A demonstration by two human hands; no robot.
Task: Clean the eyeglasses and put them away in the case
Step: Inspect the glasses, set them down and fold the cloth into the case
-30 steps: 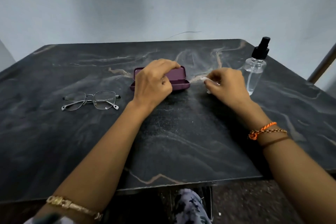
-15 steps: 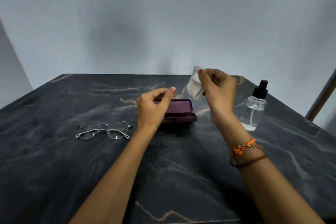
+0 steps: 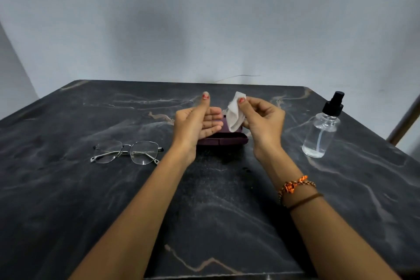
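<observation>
Thin metal-framed eyeglasses (image 3: 126,152) lie on the dark marble table (image 3: 227,211), left of centre, temples folded out. A maroon glasses case (image 3: 221,140) rests behind my hands, mostly hidden by them. My right hand (image 3: 263,123) pinches a small white cleaning cloth (image 3: 235,113) between thumb and fingers, raised above the case. My left hand (image 3: 196,124) is raised beside it, palm turned toward the cloth, fingers spread, thumb up, holding nothing.
A clear spray bottle (image 3: 322,134) with a black pump top stands at the right of the table. A plain grey wall rises behind the table's far edge. A slanted brown bar (image 3: 406,118) shows at the far right.
My right hand lifted the white cloth off the table to above the case. My left hand left the case and opened beside the cloth. The view tilted upward.
</observation>
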